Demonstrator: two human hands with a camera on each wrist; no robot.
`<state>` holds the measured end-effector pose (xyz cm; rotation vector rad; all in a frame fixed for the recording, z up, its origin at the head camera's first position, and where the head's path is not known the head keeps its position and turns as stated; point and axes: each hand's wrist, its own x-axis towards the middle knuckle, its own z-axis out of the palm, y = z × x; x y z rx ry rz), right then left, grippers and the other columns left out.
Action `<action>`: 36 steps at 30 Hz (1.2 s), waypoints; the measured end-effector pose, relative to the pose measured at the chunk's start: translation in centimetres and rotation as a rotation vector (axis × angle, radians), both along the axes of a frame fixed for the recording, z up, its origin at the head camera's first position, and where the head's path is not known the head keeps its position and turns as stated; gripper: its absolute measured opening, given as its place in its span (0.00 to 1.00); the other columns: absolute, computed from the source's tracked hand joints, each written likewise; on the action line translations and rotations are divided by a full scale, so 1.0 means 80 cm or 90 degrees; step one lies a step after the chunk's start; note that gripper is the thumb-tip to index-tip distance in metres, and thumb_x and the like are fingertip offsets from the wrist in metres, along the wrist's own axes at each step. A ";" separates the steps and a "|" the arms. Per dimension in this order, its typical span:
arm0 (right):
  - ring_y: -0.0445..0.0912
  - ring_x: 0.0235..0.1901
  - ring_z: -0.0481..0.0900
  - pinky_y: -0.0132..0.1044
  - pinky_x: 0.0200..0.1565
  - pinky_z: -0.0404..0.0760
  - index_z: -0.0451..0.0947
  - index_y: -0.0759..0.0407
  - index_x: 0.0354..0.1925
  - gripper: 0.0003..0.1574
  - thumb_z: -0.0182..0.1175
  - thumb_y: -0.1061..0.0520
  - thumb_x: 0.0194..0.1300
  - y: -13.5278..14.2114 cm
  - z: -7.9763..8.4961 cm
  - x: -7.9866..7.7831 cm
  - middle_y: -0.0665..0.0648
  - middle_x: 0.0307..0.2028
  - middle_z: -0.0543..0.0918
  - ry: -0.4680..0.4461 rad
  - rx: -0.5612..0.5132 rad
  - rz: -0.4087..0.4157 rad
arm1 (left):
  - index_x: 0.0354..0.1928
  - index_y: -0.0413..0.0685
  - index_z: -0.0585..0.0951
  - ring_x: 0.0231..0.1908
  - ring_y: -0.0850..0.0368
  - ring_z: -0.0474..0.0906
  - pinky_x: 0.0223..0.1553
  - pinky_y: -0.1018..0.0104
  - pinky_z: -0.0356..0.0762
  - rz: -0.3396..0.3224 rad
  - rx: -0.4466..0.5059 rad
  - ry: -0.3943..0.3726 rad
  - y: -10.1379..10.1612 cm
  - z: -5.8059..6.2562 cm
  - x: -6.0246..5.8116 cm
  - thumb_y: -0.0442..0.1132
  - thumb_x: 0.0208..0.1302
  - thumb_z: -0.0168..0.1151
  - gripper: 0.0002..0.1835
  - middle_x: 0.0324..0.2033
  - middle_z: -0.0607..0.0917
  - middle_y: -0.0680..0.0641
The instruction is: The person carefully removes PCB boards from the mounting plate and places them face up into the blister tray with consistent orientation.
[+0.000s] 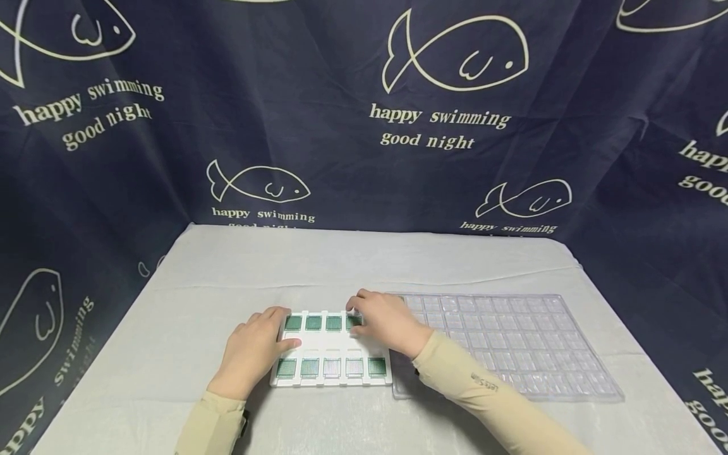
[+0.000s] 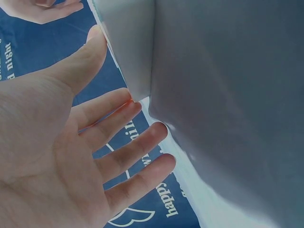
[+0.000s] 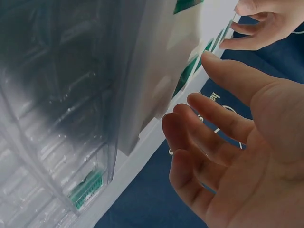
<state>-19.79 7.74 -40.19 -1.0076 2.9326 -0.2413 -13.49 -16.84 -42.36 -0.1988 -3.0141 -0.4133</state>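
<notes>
A white tray [image 1: 318, 343] holds two rows of small green square grid-patterned pieces [image 1: 313, 323]; some in the near row look whitish with glare. My left hand [image 1: 254, 351] rests along the tray's left edge, its thumb on the tray's top and its fingers extended at the side. Over the far right corner is my right hand [image 1: 387, 319]. Its thumb and index finger stand apart on either side of the green corner piece [image 1: 354, 322], which they partly hide. In the right wrist view that hand's other fingers [image 3: 178, 166] are loosely bent.
A clear plastic tray [image 1: 512, 341] with many compartments adjoins the white tray on the right, under my right forearm. One green piece [image 3: 87, 190] sits in a corner compartment of it. A pale cloth covers the table [image 1: 364, 259]; a dark fish-print curtain [image 1: 341, 126] hangs behind.
</notes>
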 end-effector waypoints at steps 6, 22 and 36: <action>0.43 0.33 0.83 0.41 0.38 0.84 0.84 0.51 0.52 0.25 0.76 0.45 0.59 -0.003 -0.002 0.001 0.50 0.43 0.85 0.006 0.023 0.001 | 0.60 0.43 0.80 0.52 0.41 0.84 0.44 0.45 0.82 0.001 0.003 0.002 -0.001 -0.001 0.000 0.53 0.55 0.75 0.33 0.57 0.85 0.42; 0.48 0.39 0.88 0.45 0.40 0.87 0.85 0.54 0.47 0.21 0.77 0.49 0.57 -0.007 -0.006 0.004 0.52 0.41 0.87 0.041 0.018 -0.008 | 0.59 0.43 0.80 0.50 0.41 0.84 0.42 0.46 0.82 0.003 -0.003 -0.003 0.001 0.003 0.001 0.53 0.55 0.75 0.33 0.56 0.85 0.43; 0.47 0.40 0.88 0.44 0.40 0.86 0.85 0.54 0.47 0.20 0.76 0.51 0.58 -0.007 -0.004 0.003 0.52 0.42 0.87 0.013 0.014 -0.017 | 0.59 0.43 0.80 0.51 0.41 0.83 0.43 0.45 0.81 0.003 -0.001 -0.009 0.002 0.004 0.000 0.53 0.55 0.76 0.33 0.57 0.85 0.43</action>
